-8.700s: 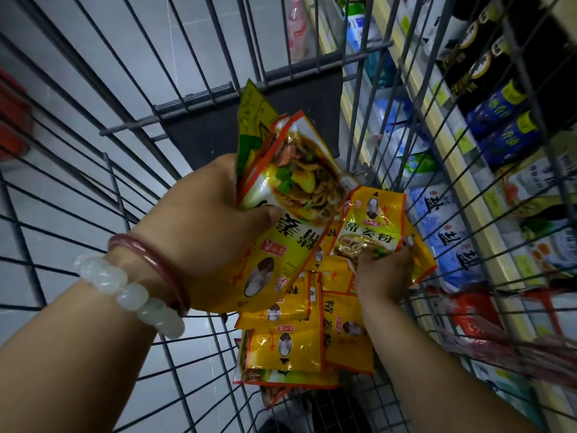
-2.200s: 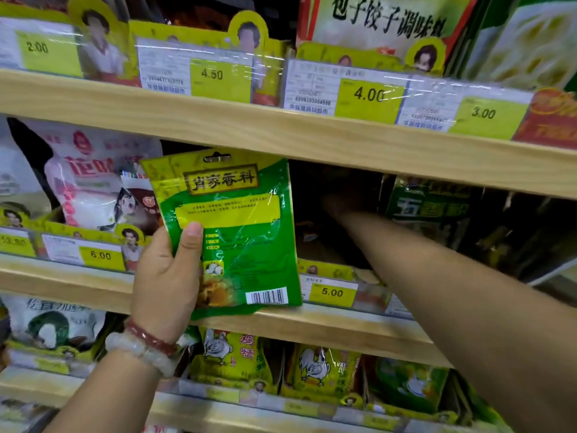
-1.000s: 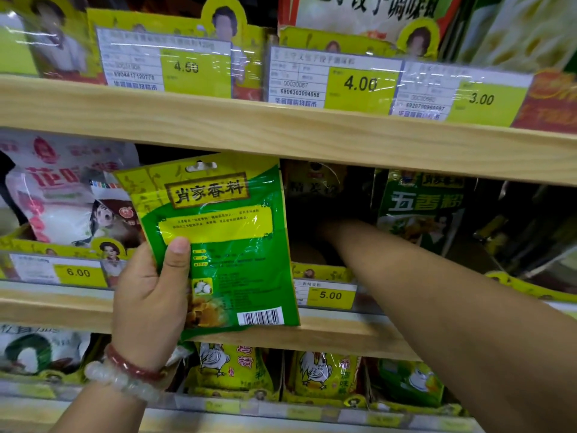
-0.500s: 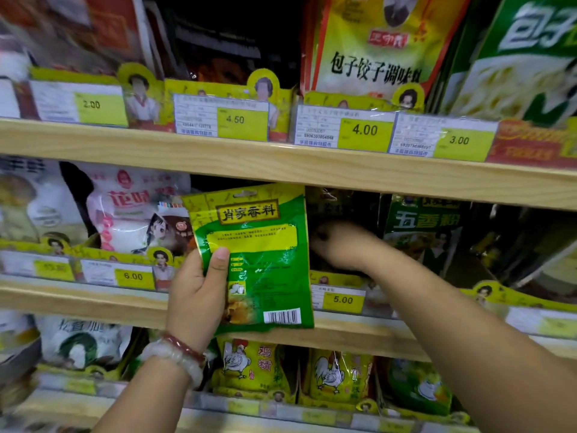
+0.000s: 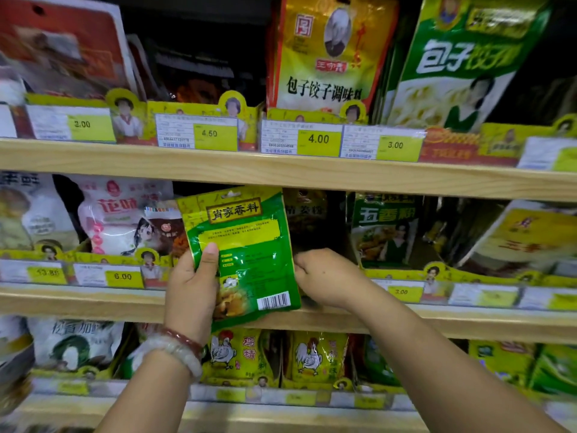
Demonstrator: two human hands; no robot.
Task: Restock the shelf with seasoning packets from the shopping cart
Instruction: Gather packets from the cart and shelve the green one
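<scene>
2 hands work at the middle shelf (image 5: pixel 281 175) of a wooden store rack. The left hand (image 5: pixel 192 289) grips a green and yellow seasoning packet (image 5: pixel 246 245), thumb laid flat across its front near the left edge and the other fingers hidden behind it, so the packet stands upright with its back label and barcode facing the camera (the barcode sits at the lower right corner). The packet is held just in front of the middle shelf's dark gap, its top edge close under the board above. The right hand (image 5: pixel 324 278) is beside the packet's right edge, fingers curled inward toward the packet; whether they pinch the packet or something behind it cannot be told, since the fingertips are hidden. A red bangle and a pale beaded bracelet (image 5: pixel 175 350) sit on the left wrist. To the right of the gap stands a green packet with white lettering (image 5: pixel 385 232), and to the left a white and pink bag (image 5: pixel 125 214). Price tags (image 5: pixel 318 139) reading 2.00, 4.50, 4.00 and 3.00 line the upper shelf edge. Yellow rooster packets (image 5: pixel 237 354) fill the shelf below.
</scene>
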